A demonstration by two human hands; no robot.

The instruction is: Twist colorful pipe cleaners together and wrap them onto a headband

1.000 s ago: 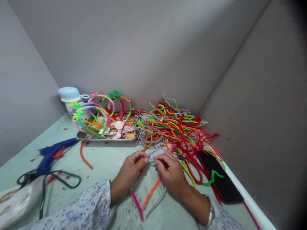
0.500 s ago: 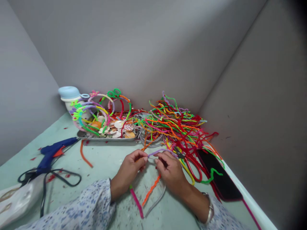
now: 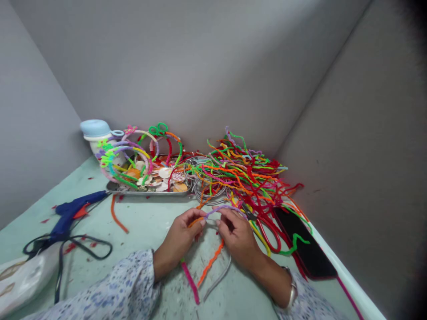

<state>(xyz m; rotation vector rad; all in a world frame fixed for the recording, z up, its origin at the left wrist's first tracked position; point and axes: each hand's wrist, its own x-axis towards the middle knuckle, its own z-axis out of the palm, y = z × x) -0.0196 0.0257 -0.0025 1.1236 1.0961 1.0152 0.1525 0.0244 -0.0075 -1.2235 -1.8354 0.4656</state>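
Observation:
A thin grey wire bends in a loop below both hands, its left part wrapped in pink pipe cleaner with a bit of green above. My left hand is closed, pinching the wire where orange wrapping meets a purple pipe cleaner. That purple strand arches over to my right hand, whose fingers are closed on it beside the bare wire. An orange pipe cleaner slants down from under the right hand. The palms hide part of the loop.
Behind lie a metal tray of shells with wrapped hoops, and a heap of pipe cleaners. Red-handled scissors and a black phone are at right. A blue glue gun and its cord lie left, near a lidded bottle.
My left fingers have shifted slightly, so more of the orange wrapping shows between them. The right hand has barely moved, and the purple strand still spans both hands.

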